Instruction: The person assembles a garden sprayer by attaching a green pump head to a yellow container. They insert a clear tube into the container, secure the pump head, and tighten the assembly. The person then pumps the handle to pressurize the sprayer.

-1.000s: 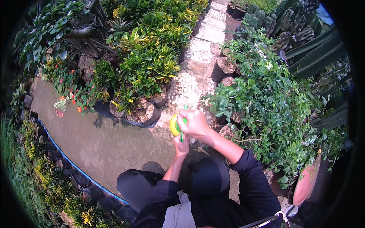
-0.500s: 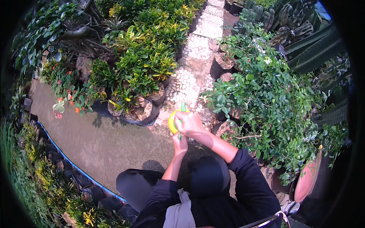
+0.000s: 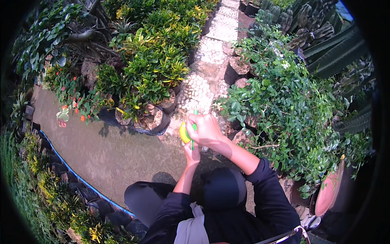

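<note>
In front of my knees, both hands work together on a smooth, rounded yellow thing [image 3: 184, 132] that looks like a fruit; its exact kind cannot be made out. My left hand [image 3: 192, 151] is closed around its near side from below, partly hidden. Over its right side lies my right hand [image 3: 208, 130], closed with the fingers curled in. A thin green stick-like tool [image 3: 196, 112] pokes out beyond the right fist, and its green part shows again between the two hands. The right fist is wrapped on this tool, whose working end is hidden.
Potted shrubs with yellow-green leaves [image 3: 156, 69] stand ahead left, beside a pebbled path [image 3: 198, 91]. Leafy potted bushes [image 3: 276, 101] crowd the right, with cacti [image 3: 337, 53] behind. A blue hose-like line [image 3: 87, 179] edges the concrete floor [image 3: 109, 154] at left.
My right hand has shifted slightly right and turned a little. Less of the yellow thing's far edge shows now. My left hand stays in nearly the same place.
</note>
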A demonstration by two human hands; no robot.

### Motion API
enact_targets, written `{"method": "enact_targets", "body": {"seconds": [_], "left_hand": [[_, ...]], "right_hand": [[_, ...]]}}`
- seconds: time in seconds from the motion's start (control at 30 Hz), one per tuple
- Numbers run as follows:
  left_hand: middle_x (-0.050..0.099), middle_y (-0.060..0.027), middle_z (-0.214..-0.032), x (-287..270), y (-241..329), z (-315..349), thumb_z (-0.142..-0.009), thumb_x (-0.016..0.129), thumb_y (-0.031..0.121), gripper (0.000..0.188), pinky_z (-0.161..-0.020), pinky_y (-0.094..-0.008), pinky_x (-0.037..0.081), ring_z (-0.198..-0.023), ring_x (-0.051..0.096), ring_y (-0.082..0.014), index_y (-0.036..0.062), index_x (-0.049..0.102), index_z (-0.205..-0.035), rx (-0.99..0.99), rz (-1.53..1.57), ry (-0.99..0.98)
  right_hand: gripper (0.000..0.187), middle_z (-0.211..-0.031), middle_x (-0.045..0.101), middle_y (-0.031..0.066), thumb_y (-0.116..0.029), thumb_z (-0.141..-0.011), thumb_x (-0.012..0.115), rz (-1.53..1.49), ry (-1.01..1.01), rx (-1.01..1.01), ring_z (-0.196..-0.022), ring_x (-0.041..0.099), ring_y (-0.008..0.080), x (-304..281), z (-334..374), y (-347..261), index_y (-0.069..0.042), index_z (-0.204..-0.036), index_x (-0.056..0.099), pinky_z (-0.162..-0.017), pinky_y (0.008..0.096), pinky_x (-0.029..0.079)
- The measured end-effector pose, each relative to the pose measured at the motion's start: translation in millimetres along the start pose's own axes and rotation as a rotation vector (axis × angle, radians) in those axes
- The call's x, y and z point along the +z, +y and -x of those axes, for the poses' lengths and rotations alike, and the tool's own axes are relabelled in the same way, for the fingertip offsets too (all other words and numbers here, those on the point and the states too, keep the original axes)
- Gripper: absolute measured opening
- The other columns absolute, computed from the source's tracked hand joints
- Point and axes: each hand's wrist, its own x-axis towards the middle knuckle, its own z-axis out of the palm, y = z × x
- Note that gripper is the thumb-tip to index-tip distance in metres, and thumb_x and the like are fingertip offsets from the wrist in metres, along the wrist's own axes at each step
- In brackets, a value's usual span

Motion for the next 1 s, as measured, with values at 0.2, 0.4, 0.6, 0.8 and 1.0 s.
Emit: {"method": "enact_targets", "body": {"seconds": [0.2,0.4,0.6,0.8,1.0], "left_hand": [[0.049,-0.0001,-0.053,7,29,3,-0.093,0.042,0.039,0.049,-0.045,-0.0244,0.033,-0.049,0.046,-0.0082,0.0027,0.05,-0.061,-0.071,-0.017,-0.023],[0.049,-0.001,-0.053,-1,8,0,-0.094,0.041,0.035,0.046,-0.046,-0.0257,0.035,-0.049,0.046,-0.0092,0.0023,0.051,-0.063,-0.029,-0.065,-0.082],[0.048,-0.0016,-0.052,1,11,1,-0.093,0.043,0.032,0.044,-0.046,-0.0265,0.036,-0.049,0.046,-0.0099,0.0024,0.051,-0.061,-0.074,-0.038,-0.014],[0.049,-0.0018,-0.052,4,13,-1,-0.093,0.044,0.031,0.042,-0.046,-0.0268,0.036,-0.049,0.046,-0.0091,0.0021,0.051,-0.064,0.001,-0.017,-0.026],[0.048,-0.0008,-0.053,3,2,-4,-0.095,0.04,0.032,0.042,-0.045,-0.0254,0.034,-0.049,0.045,-0.0087,0.0035,0.051,-0.066,0.052,-0.043,-0.051]], "right_hand": [[0.018,-0.061,0.057,0.0156,-0.018,-0.08,0.055,-0.041,0.083,-0.009,-0.054,0.057,0.035,-25,-2,-30,-0.005,-0.068,0.054,-0.051,0.0428,0.044],[0.021,-0.06,0.057,0.0165,-0.022,-0.08,0.054,0.096,-0.03,0.011,-0.053,0.056,0.0356,33,6,30,-0.004,-0.07,0.056,-0.051,0.0443,0.044],[0.024,-0.054,0.054,0.0167,-0.019,-0.081,0.053,-0.087,0.08,-0.037,-0.052,0.055,0.0356,-56,-11,-51,-0.004,-0.063,0.051,-0.05,0.0453,0.043],[0.02,-0.057,0.056,0.0173,-0.02,-0.081,0.053,-0.017,0.08,0.003,-0.056,0.057,0.0362,-9,-6,-18,-0.005,-0.068,0.054,-0.052,0.0455,0.045],[0.019,-0.059,0.058,0.0176,-0.02,-0.08,0.053,0.034,-0.024,0.045,-0.056,0.059,0.0356,18,-1,14,-0.005,-0.07,0.057,-0.052,0.0447,0.045]]}}
